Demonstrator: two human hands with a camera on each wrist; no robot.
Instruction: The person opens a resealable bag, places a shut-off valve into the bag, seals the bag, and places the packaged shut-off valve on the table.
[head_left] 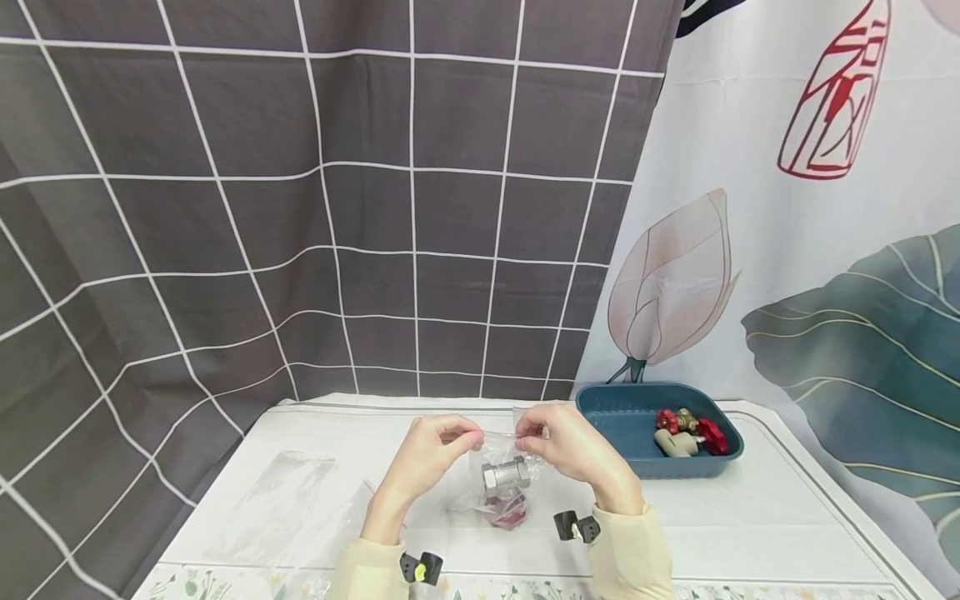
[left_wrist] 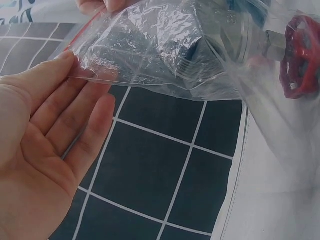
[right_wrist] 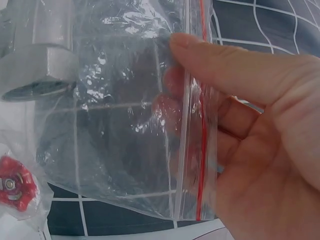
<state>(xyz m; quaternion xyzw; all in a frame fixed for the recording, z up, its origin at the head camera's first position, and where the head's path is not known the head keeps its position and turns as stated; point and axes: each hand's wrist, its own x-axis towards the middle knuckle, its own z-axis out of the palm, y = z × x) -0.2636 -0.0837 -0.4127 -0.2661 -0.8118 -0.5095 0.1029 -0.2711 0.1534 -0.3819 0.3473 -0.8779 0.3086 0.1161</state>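
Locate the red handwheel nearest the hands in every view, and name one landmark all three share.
Head: the red handwheel is low, just right of centre, below the silver fitting.
Left wrist: the red handwheel is upper right, at the edge.
Right wrist: the red handwheel is lower left, at the edge.
Shared landmark: the dark cloth with white grid lines.

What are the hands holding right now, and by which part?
A clear bag: the left hand and the right hand both pinch it along its red-striped edge.
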